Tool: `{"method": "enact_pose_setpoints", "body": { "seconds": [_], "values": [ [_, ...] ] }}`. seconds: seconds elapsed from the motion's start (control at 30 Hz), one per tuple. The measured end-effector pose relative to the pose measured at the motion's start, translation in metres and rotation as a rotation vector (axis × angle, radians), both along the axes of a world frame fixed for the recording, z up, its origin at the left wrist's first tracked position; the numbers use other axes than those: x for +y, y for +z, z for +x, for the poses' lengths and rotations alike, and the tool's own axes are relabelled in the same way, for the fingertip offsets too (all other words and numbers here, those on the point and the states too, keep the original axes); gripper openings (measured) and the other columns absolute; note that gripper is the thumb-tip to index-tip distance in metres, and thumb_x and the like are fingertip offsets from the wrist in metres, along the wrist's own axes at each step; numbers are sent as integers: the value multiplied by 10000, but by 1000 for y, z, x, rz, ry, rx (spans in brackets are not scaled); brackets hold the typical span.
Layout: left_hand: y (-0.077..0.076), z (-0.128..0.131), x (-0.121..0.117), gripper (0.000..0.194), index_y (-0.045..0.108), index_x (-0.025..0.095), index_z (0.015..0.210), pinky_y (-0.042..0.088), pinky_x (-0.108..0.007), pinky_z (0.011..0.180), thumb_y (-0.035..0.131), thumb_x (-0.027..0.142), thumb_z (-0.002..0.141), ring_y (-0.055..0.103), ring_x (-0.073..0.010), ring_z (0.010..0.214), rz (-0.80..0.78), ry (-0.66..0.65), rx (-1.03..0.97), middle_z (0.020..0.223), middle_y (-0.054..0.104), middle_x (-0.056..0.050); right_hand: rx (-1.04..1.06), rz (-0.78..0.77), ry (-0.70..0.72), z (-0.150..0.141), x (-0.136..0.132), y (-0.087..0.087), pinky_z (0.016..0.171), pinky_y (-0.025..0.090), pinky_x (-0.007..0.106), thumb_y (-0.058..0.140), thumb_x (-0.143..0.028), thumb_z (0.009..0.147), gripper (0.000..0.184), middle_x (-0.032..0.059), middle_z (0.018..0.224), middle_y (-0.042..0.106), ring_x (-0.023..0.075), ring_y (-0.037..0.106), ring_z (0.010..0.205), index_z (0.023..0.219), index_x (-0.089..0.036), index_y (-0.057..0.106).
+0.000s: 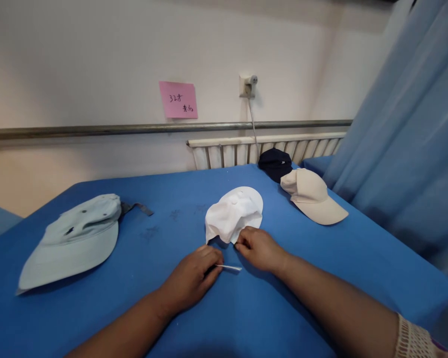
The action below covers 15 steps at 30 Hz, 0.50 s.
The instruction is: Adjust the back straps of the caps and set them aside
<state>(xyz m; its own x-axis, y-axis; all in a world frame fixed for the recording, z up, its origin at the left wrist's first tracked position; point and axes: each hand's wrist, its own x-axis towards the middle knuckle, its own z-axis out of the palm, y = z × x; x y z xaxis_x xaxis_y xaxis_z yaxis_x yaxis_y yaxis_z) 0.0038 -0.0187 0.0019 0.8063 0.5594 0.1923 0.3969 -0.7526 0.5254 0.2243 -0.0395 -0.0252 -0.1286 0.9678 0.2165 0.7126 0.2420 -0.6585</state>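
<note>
While the left hand (194, 274) holds a strip (232, 268), the right (260, 249) pinches a white cap (229, 212).

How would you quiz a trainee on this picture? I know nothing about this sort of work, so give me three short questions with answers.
1. How many caps lie on the blue cover?
2. True or false: in the picture, the beige cap lies to the right of the white cap.
3. Fill in the missing word: the fingers of the right hand are at the edge of the ____ cap.

Key:
1. Four: the white cap, the beige cap, the dark cap and the pale green-grey cap.
2. True.
3. White.
</note>
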Motion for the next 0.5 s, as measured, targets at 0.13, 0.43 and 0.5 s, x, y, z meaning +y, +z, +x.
{"method": "enact_pose_setpoints", "body": {
  "seconds": [0.13,0.43,0.5],
  "values": [
    [1,-5,1,191,638,216,924,499,-299,787,458,280,937,622,-168,841,-129,129,-98,931,684,-33,456,-147,-31,3,8,-10,584,405,238,576,-233,797,131,-20,645,595,115,512,587,681,-174,588],
    [1,10,-2,233,636,192,907,510,-270,650,604,417,854,641,-161,732,-472,415,-385,804,697,-17,834,-206,34,-5,-6,15,569,376,242,642,-367,744,195,-26,614,566,111,477,578,696,-182,603],
    [2,14,-7,243,631,182,895,514,-270,628,631,417,833,643,-159,719,-555,421,-457,811,704,-31,841,-199,81,-9,-11,16,588,382,245,637,-362,759,189,-25,644,569,112,481,602,715,-183,597]
  ]
}}
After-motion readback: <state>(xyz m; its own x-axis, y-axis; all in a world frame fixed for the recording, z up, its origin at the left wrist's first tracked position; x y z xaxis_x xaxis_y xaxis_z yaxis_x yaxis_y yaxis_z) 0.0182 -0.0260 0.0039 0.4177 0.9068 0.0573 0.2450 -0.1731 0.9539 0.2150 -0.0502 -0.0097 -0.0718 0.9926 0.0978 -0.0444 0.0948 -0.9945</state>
